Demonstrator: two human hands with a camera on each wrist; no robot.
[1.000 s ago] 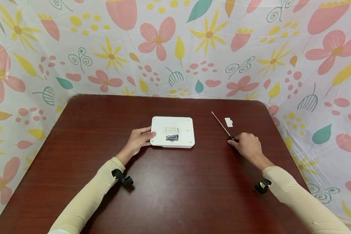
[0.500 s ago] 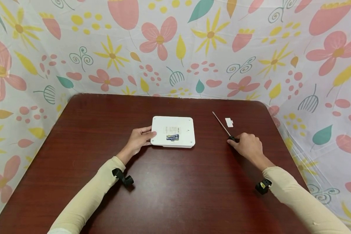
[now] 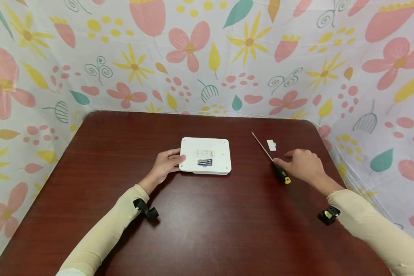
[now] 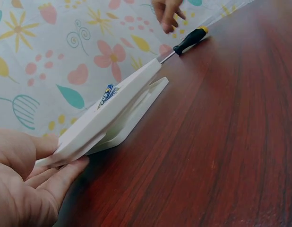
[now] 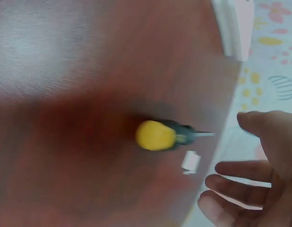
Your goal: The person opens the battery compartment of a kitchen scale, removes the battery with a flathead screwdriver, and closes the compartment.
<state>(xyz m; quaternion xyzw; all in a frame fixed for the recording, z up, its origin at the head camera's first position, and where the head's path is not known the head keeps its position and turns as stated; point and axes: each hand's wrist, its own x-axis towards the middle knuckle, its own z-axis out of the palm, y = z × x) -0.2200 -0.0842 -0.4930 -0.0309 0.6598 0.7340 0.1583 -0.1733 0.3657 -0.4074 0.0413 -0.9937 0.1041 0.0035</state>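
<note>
A flat white device (image 3: 207, 149) with rounded corners has its label side up, and blue batteries (image 3: 205, 162) sit in its small compartment. My left hand (image 3: 163, 165) grips its left edge, thumb on top and fingers beneath; the left wrist view shows the same left hand (image 4: 32, 175) along that edge. To the right lies a screwdriver (image 3: 280, 171) with a black and yellow handle, its thin shaft pointing away. My right hand (image 3: 305, 165) is beside the handle, and in the right wrist view its fingers (image 5: 245, 170) are spread apart from the screwdriver (image 5: 158, 135), holding nothing.
A small white cover (image 3: 271, 145) lies on the dark wooden table (image 3: 193, 230), to the right of the screwdriver's shaft. A flower-patterned cloth (image 3: 141, 50) hangs behind the table and along its sides.
My right hand has let go of the screwdriver and shifted slightly right, uncovering its handle. My left hand still grips the white device in the same place.
</note>
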